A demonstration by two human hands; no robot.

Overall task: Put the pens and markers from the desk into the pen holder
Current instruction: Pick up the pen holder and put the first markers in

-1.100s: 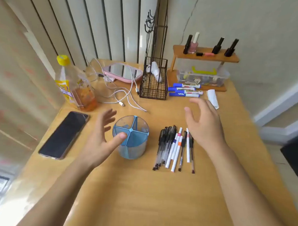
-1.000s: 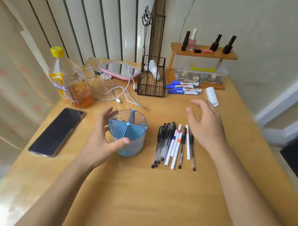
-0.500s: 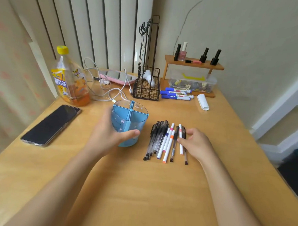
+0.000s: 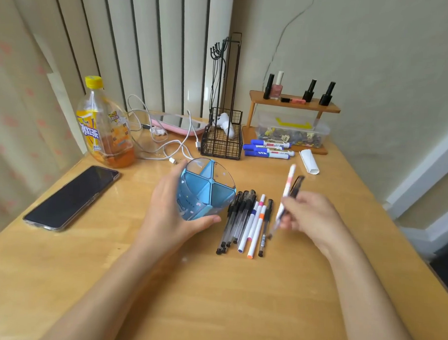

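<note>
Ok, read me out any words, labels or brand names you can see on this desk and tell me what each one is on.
"冰红茶": purple characters on the yellow label of the clear plastic bottle with the yellow cap.
Small yellow logo on the same bottle's label: too blurred to read.
Three blue-and-white markers by the black wire basket: white logo and printed labels, too small to read.
Pens lying on the wooden desk: barcode-like print only, unreadable.
</note>
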